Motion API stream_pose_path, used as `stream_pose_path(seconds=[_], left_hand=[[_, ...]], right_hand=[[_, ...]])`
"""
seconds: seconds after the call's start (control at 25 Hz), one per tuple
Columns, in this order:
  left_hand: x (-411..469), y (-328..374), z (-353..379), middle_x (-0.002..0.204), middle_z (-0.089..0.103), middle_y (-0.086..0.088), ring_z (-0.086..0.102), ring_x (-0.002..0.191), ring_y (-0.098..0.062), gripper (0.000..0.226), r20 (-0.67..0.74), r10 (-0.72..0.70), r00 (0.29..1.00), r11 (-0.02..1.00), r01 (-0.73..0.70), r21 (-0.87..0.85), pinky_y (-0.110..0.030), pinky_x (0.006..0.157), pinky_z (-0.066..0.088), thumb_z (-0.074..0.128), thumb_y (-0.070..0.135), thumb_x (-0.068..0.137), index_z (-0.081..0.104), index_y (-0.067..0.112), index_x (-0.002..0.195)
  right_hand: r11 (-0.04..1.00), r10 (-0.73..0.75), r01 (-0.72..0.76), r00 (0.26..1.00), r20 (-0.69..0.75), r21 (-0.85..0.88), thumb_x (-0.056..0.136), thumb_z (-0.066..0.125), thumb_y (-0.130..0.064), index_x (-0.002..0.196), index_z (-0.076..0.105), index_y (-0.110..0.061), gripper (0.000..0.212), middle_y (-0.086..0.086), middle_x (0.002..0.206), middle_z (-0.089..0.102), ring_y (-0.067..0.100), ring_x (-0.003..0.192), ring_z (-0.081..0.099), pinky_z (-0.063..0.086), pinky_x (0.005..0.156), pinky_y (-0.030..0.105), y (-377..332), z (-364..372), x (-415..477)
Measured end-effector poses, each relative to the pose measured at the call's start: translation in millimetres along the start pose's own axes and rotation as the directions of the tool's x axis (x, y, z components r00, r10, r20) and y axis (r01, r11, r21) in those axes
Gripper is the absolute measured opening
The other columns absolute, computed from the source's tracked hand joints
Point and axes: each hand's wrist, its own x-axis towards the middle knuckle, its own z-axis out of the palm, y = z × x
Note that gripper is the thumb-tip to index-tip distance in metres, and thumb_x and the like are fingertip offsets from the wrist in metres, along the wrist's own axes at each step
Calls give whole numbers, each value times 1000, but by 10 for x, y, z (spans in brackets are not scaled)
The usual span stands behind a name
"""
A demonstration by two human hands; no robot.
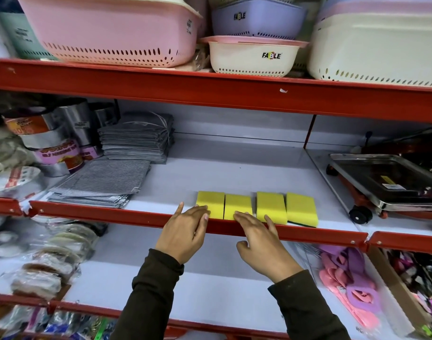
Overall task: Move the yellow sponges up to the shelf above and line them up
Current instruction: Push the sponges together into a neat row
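Several yellow sponges lie side by side in a row at the front of the white shelf [234, 168], just behind its red front lip [136, 215]. My left hand [185, 231] rests over the lip with its fingertips on the leftmost sponge [211, 201]. My right hand [261, 241] lies flat with its fingers touching the front edge of the second sponge [238, 204]. The third sponge [270, 206] and the rightmost sponge [301, 208] lie untouched; a dark green scrub layer shows under the rightmost one. Neither hand grips anything.
Grey cloths [99, 182] and a taller grey stack [136, 136] lie to the left, with tape rolls [60, 153] beyond. A metal tray on wheels [386, 182] stands at the right. Plastic baskets [112, 28] fill the shelf above. Packaged goods sit below.
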Motion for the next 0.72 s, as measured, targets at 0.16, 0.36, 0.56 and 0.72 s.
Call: stream_pose_path(seconds=[0.16, 0.36, 0.56, 0.72], left_hand=[[16, 33, -4, 131, 69, 1, 59, 127, -14, 58, 2, -1, 1000, 1000, 1, -9, -32, 120, 25, 22, 46, 98, 69, 16, 118], [-9, -14, -8, 132, 68, 5, 58, 128, -11, 56, 17, 1, 1000, 999, 0, -48, -29, 121, 24, 25, 49, 98, 67, 20, 122], [28, 23, -64, 140, 63, 2, 53, 133, -12, 62, 15, -6, 1000, 1000, 6, 10, -34, 124, 24, 19, 50, 98, 63, 19, 129], [145, 164, -100, 149, 54, -2, 44, 142, -15, 68, -17, 5, 1000, 1000, -5, -6, -33, 125, 18, 14, 49, 98, 56, 14, 138]], right_hand=[[998, -31, 31, 999, 7, 53, 86, 45, -11, 152, 27, -18, 68, -4, 162, 26, 10, 152, 12, -3, 125, 40, 1, 24, 14], [993, -67, 65, 998, 17, 98, 86, 46, -10, 152, 29, -16, 68, -3, 162, 27, 11, 152, 11, -4, 125, 39, 50, -3, 26], [984, -74, 79, 996, -40, 158, 86, 46, -5, 153, 27, -19, 71, -5, 163, 23, 10, 152, 11, -5, 124, 36, 214, -133, -35], [992, 59, -46, 991, -119, 115, 86, 48, -7, 153, 27, -18, 71, -3, 163, 25, 14, 153, 11, -1, 124, 42, 598, -388, -147]])
